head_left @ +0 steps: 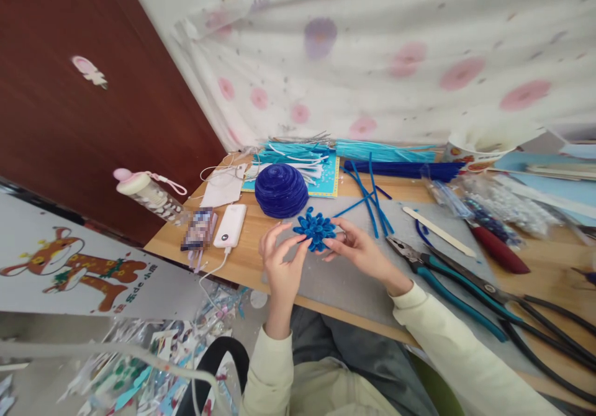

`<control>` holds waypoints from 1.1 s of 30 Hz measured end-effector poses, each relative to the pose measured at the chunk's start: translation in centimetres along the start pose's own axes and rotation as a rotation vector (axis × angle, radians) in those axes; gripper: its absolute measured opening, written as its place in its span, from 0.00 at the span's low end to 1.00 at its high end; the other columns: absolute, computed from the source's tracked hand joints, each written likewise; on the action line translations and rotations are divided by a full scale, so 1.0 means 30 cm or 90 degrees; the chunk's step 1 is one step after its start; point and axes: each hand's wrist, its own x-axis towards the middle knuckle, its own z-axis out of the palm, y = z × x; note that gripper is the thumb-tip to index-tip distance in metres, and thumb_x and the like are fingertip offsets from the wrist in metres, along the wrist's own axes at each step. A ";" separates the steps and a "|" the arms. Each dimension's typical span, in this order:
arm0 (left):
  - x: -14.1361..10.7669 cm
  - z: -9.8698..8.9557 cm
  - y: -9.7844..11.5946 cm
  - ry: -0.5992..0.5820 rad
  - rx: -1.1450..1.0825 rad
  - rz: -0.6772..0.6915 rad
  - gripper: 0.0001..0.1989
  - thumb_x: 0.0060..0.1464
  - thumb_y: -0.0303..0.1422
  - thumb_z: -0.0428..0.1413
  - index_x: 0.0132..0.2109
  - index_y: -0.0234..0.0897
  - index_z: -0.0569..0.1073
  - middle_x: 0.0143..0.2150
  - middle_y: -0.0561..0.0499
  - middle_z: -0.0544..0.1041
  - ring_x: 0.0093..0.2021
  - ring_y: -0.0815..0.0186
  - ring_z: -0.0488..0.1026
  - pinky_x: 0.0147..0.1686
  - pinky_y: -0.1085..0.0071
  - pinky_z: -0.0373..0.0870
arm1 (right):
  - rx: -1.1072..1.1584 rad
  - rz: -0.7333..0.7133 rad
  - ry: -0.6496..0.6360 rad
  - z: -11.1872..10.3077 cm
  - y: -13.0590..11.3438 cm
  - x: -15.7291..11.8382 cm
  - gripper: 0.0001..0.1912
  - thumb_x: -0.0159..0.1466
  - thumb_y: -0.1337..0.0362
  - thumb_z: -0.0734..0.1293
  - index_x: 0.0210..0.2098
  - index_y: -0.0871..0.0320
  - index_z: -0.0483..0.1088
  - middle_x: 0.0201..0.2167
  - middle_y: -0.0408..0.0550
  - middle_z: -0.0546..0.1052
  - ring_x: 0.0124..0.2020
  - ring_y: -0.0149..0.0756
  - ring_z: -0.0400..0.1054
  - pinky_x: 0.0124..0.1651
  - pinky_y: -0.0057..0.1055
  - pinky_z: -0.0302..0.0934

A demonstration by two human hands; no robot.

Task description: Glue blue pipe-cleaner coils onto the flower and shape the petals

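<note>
A blue looped flower (315, 228) is held up over the grey mat between my two hands. My left hand (283, 256) pinches its left petals with thumb and fingers. On the flower's right edge, the thumb and fingers of my right hand (356, 248) are closed. Just behind the flower sits a dark blue wound dome (281, 190). Several loose blue pipe cleaners (371, 202) lie crossed on the mat to the right of it.
Pliers (442, 282), scissors (487, 289) and a wooden stick (440, 231) lie at the right. Pipe cleaner bundles (405, 169) line the back. At the left are a white power bank (230, 225) with a cable and a bottle (151, 197). A cup (475, 149) stands back right.
</note>
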 end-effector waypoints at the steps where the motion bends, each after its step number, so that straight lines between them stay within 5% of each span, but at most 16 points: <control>1: 0.001 0.002 -0.001 -0.002 -0.005 -0.007 0.03 0.50 0.34 0.61 0.34 0.43 0.79 0.44 0.49 0.76 0.50 0.60 0.71 0.52 0.56 0.66 | 0.004 0.000 -0.004 0.002 0.003 -0.001 0.26 0.57 0.57 0.71 0.51 0.55 0.60 0.27 0.42 0.78 0.32 0.39 0.77 0.33 0.35 0.74; 16: -0.018 0.009 0.027 0.033 0.078 0.003 0.04 0.54 0.31 0.57 0.31 0.40 0.76 0.44 0.49 0.79 0.62 0.56 0.58 0.59 0.48 0.56 | 0.038 0.028 -0.024 0.026 0.008 -0.010 0.27 0.57 0.58 0.71 0.51 0.55 0.58 0.30 0.44 0.79 0.34 0.37 0.77 0.33 0.32 0.73; 28: 0.014 -0.021 -0.006 -0.093 0.040 0.084 0.04 0.52 0.32 0.59 0.31 0.44 0.78 0.49 0.50 0.78 0.62 0.56 0.60 0.59 0.46 0.57 | 0.032 0.089 -0.037 0.011 -0.029 -0.003 0.22 0.60 0.53 0.68 0.49 0.57 0.63 0.33 0.46 0.77 0.29 0.34 0.76 0.31 0.30 0.74; 33: -0.004 -0.011 0.000 0.010 0.049 0.064 0.05 0.49 0.33 0.61 0.37 0.42 0.78 0.50 0.46 0.75 0.56 0.58 0.67 0.55 0.51 0.64 | 0.097 0.112 -0.027 0.009 -0.013 0.002 0.23 0.59 0.55 0.69 0.50 0.54 0.61 0.33 0.44 0.78 0.30 0.35 0.77 0.32 0.32 0.74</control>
